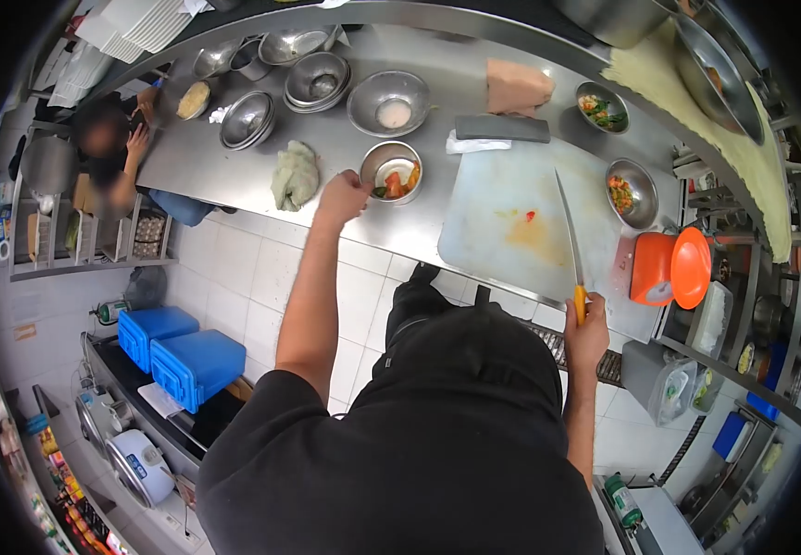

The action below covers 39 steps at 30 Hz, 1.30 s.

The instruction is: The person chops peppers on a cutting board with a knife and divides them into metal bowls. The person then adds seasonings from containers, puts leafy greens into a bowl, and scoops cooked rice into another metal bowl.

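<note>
My left hand [345,198] is at the left rim of a small steel bowl [391,151] with red, orange and green pieces of food in it. Its fingers are drawn together at the rim. In my right hand [586,324] is the yellow handle of a long knife [568,217], whose blade points away from me over the right part of a white cutting board [474,203]. A few red bits and an orange stain mark the board. A grey-green cloth [296,176] lies left of the bowl.
Steel bowls [388,100] line the counter's back. Behind the board are a dark block [502,129] and a pinkish slab [518,87]. An orange scale [652,268] stands right, beside a bowl of chopped food [631,193]. Another person [109,153] is at the far left.
</note>
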Each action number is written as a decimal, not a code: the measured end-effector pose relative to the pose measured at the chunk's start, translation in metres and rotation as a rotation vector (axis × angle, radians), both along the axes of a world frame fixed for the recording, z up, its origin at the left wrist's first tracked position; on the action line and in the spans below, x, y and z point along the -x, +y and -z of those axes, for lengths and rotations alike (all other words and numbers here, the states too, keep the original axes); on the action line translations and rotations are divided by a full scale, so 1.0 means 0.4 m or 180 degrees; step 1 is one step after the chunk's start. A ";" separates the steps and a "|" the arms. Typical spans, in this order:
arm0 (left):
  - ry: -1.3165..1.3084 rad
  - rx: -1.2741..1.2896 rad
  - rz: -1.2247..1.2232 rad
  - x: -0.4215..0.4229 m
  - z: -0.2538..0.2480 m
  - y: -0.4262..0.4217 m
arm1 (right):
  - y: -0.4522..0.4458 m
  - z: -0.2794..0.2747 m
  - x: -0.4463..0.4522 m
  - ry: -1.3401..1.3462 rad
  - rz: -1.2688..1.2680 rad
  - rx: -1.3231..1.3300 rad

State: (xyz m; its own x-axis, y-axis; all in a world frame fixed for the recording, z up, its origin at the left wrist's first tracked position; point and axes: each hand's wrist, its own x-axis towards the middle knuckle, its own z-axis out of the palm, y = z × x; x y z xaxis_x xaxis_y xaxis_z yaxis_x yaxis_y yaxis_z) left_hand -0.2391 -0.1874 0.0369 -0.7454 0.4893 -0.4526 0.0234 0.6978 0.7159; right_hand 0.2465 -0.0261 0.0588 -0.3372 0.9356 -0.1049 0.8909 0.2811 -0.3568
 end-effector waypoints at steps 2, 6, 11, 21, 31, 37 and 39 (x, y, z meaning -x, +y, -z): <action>-0.0335 -0.0527 -0.0165 -0.009 0.057 0.001 | 0.010 0.026 0.029 -0.0089 0.0046 -0.0138; 0.0284 -0.0764 0.0088 -0.064 0.036 -0.022 | 0.030 0.054 0.092 -0.0025 -0.0109 -0.0608; 0.0447 -0.0918 0.0298 -0.073 -0.015 -0.027 | 0.014 -0.063 0.295 0.0927 -0.0536 -0.0256; 0.0827 -0.0623 0.1600 -0.054 -0.104 0.007 | -0.049 -0.150 0.779 0.0247 -0.2837 0.0543; 0.1060 -0.0514 0.2303 -0.025 -0.169 0.025 | -0.051 -0.086 0.799 -0.0286 -0.3464 0.0513; 0.1182 -0.0496 0.2416 -0.059 -0.169 0.031 | -0.057 -0.080 0.782 -0.0370 -0.3354 0.0819; 0.1160 -0.0450 0.2488 -0.071 -0.171 0.036 | -0.054 -0.070 0.767 -0.0330 -0.3323 0.0853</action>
State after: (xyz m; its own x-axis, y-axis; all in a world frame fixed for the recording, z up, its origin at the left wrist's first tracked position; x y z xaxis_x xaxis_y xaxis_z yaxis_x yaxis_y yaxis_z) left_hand -0.2106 -0.1729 0.1054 -0.2594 0.9544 -0.1478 0.7026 0.2914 0.6492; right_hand -0.0603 -0.0475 0.0869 -0.9318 0.1341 -0.3372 0.2864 0.8425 -0.4562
